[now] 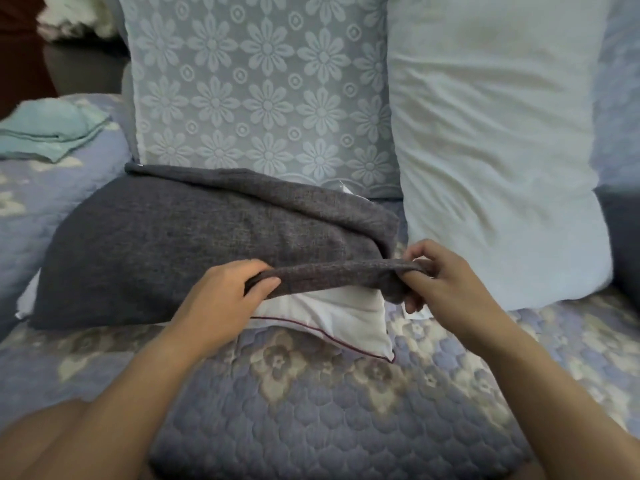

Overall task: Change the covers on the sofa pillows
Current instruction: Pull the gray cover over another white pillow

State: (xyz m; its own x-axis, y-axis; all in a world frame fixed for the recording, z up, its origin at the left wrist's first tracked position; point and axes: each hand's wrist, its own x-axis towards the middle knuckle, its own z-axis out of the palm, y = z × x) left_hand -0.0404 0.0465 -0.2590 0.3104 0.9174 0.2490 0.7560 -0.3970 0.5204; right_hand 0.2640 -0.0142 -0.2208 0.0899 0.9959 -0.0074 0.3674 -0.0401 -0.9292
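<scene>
We are gripping the open hem of the dark grey woven pillow cover [166, 244] with both hands: our left hand [221, 292] is curling its fingers over the hem with the thumb pressing from our side, and our right hand [440, 275] is pinching the bunched corner of the same hem between thumb and fingers. The hem is stretching taut between the two grips. Just beneath that stretched edge, the white inner pillow with dark red piping [332, 317] is poking out toward us, its corner resting on the blue quilted sofa spread with pale flowers [311, 410]. Beyond our grip the rest of the cover is lying flat and bulging around the pillow, with one flap folded back on top.

We cannot tell from this alone whether the cover is going on or coming off; we are judging it as a step at the mouth of the cover, with the pillow mostly inside. The next move is calling for both grips to hold firm and pull evenly, so the hem slides over the exposed corner without snagging the piping

Past the right grip, a bare white pillow [485, 150] is leaning upright; straight behind, a pale blue flower-patterned cushion [263, 91]; far off to the left, folded teal cloth [52, 133]
</scene>
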